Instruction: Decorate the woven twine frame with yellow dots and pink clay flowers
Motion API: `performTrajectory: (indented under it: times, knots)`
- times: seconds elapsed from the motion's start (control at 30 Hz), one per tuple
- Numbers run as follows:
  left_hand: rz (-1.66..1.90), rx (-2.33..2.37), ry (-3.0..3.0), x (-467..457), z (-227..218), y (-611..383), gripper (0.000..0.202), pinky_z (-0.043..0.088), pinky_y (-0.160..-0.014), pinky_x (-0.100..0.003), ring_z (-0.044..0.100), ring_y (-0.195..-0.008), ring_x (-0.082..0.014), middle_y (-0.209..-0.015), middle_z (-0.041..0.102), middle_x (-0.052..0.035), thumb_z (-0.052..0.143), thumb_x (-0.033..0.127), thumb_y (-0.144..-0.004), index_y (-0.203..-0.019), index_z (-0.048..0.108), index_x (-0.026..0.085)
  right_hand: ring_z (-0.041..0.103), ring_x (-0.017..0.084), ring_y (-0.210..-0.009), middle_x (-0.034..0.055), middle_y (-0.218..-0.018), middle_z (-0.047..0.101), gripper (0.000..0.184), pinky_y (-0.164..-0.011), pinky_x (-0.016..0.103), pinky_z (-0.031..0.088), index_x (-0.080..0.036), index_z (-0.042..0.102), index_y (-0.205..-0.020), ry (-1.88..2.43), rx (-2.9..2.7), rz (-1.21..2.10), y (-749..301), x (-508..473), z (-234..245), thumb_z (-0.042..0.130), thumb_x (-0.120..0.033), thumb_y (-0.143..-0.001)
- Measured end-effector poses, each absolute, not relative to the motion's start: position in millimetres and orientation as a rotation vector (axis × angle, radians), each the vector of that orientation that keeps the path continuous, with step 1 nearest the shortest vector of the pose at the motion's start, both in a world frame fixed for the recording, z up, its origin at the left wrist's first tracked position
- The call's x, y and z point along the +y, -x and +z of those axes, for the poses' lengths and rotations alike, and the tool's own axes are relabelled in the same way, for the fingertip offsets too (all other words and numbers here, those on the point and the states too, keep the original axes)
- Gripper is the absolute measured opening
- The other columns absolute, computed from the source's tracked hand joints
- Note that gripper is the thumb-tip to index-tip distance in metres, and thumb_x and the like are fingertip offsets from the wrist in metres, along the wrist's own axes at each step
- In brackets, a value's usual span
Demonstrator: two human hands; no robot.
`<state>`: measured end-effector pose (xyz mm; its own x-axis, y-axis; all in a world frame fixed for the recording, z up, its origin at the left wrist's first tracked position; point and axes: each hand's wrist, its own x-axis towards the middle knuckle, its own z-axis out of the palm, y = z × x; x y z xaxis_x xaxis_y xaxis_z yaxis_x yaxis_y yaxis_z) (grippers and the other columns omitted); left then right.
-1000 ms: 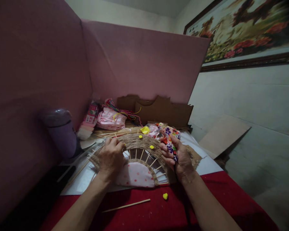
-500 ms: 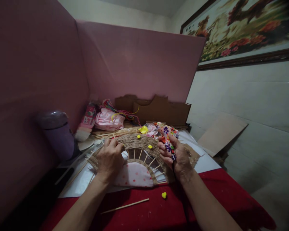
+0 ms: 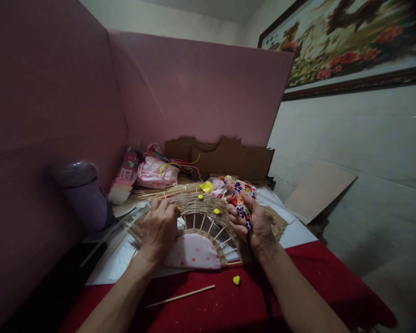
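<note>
A half-round fan (image 3: 208, 203), woven of brown twine over thin wooden sticks, lies before me. Pink-dotted white cloth (image 3: 196, 252) covers its inner half-circle. Two small yellow pieces sit on the twine band, and a third peeks out beside the fingers of my left hand (image 3: 159, 229). That hand is closed over the band's left side, its fingertips hidden. My right hand (image 3: 254, 224) wraps round a strip of floral cloth (image 3: 241, 212) at the fan's right side; a dark cord seems to hang below it. On the red cloth lies a yellow heart-shaped piece (image 3: 236, 280), near a thin wooden stick (image 3: 180, 296).
A purple tumbler (image 3: 86, 199) stands at the left. Behind the fan are a bundle of sticks (image 3: 169, 191), a pink-dotted cloth bag (image 3: 157, 172), coloured cords and upright torn cardboard (image 3: 229, 159). Pink panels enclose the left and back; a cardboard sheet (image 3: 321, 189) leans at the right.
Both hands hold nearly the same positions, and the fan has stayed in place. Only a slight shift of the camera's view shows.
</note>
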<state>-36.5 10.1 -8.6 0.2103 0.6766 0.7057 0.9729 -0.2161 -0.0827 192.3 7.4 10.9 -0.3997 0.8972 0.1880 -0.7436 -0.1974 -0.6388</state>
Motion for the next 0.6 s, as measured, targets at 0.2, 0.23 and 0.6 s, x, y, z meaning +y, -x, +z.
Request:
performTrajectory:
  times: [0.2, 0.23, 0.6]
  knots:
    - [-0.786, -1.563, 1.938, 11.1, -8.0, 36.8, 0.013, 0.037, -0.064, -0.03, 0.051, -0.086, -0.0232, -0.075, 0.06, -0.0048, 0.053, 0.02, -0.082, -0.071, 0.058, 0.018, 0.031, 0.002, -0.033, -0.0034, -0.057, 0.05, 0.024, -0.026, 0.009, 0.032, -0.013, 0.055, -0.086, 0.279, -0.804, 1.816, -191.9, 6.9, 11.4, 0.044, -0.034, -0.088]
    - [-0.787, -1.564, 1.946, 10.8, -7.8, 36.9, 0.013, 0.038, -0.064, -0.03, 0.051, -0.086, -0.0231, -0.075, 0.06, -0.0046, 0.053, 0.02, -0.082, -0.071, 0.059, 0.018, 0.031, 0.002, -0.033, -0.0032, -0.057, 0.051, 0.025, -0.026, 0.009, 0.032, -0.012, 0.056, -0.086, 0.281, -0.801, 1.816, -191.9, 7.0, 11.2, 0.044, -0.034, -0.089]
    - [-0.858, -1.538, 1.989, 9.9, -7.1, 38.5, 0.014, 0.04, -0.067, -0.032, 0.051, -0.083, -0.0231, -0.074, 0.061, -0.0056, 0.051, 0.015, -0.08, -0.07, 0.06, 0.018, 0.033, 0.002, -0.032, -0.0031, -0.056, 0.053, 0.024, -0.026, 0.01, 0.033, -0.013, 0.055, -0.088, 0.286, -0.781, 1.828, -192.5, 8.1, 10.3, 0.046, -0.035, -0.088]
